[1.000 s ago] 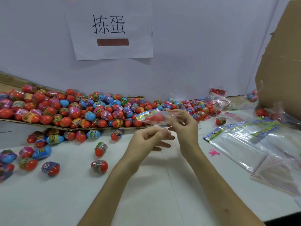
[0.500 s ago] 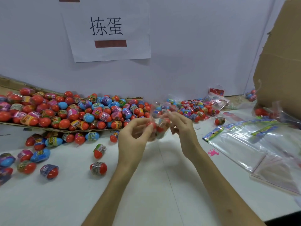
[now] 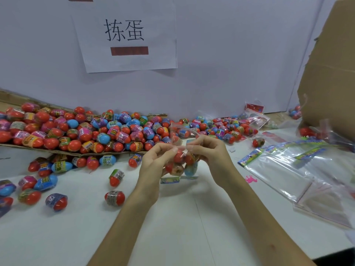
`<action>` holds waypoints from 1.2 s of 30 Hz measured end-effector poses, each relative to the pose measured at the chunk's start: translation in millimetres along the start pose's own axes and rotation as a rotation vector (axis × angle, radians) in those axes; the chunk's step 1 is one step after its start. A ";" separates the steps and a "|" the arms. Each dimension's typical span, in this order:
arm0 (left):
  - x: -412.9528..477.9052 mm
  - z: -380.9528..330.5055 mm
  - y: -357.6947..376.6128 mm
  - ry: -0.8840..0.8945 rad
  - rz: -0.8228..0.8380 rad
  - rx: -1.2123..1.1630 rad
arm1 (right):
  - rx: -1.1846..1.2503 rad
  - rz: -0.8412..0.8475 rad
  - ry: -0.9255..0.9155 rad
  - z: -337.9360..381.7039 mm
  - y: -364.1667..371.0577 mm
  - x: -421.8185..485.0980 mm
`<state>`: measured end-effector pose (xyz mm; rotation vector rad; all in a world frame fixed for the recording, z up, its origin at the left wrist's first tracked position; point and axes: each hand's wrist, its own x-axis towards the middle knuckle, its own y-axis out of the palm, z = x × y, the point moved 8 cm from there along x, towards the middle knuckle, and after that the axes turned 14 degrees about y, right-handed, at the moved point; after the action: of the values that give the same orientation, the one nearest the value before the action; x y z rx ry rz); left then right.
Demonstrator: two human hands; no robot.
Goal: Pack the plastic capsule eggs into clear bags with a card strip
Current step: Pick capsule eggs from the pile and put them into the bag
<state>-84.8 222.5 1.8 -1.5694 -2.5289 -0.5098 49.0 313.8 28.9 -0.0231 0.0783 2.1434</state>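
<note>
A clear bag (image 3: 181,166) with several capsule eggs inside hangs between my hands above the white table (image 3: 172,227). My left hand (image 3: 156,162) pinches the bag's top edge on the left. My right hand (image 3: 208,150) pinches the same edge on the right. A card strip (image 3: 170,180) shows at the bag's bottom end. The bag's flap sticks up behind my fingers.
A big heap of red, blue and pink capsule eggs (image 3: 80,133) lies on flat cardboard at the left, with loose eggs (image 3: 114,197) spilled in front. Empty clear bags with card strips (image 3: 288,166) lie at the right. A cardboard box (image 3: 330,83) stands at the far right.
The bag was held level up near the egg heap; now it hangs lower, card strip down, with both hands gripping its top edge closer to me.
</note>
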 end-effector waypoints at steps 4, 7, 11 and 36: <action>-3.9 12.8 9.7 -0.122 0.100 0.015 | 0.024 -0.033 -0.006 -1.5 -3.6 0.7; -3.9 15.1 4.8 -0.149 0.053 0.036 | -0.017 -0.063 -0.008 -2.3 -3.0 0.7; -0.5 10.1 -4.3 -0.084 -0.017 0.024 | -0.074 -0.009 0.076 -8.2 6.7 1.7; 0.1 2.4 -0.1 0.011 0.078 0.223 | -0.144 -0.091 0.011 -10.3 7.2 2.7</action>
<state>-84.8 223.3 -0.4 -1.5693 -2.4077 -0.2172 41.4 311.5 18.8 -0.1199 -0.0694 2.0541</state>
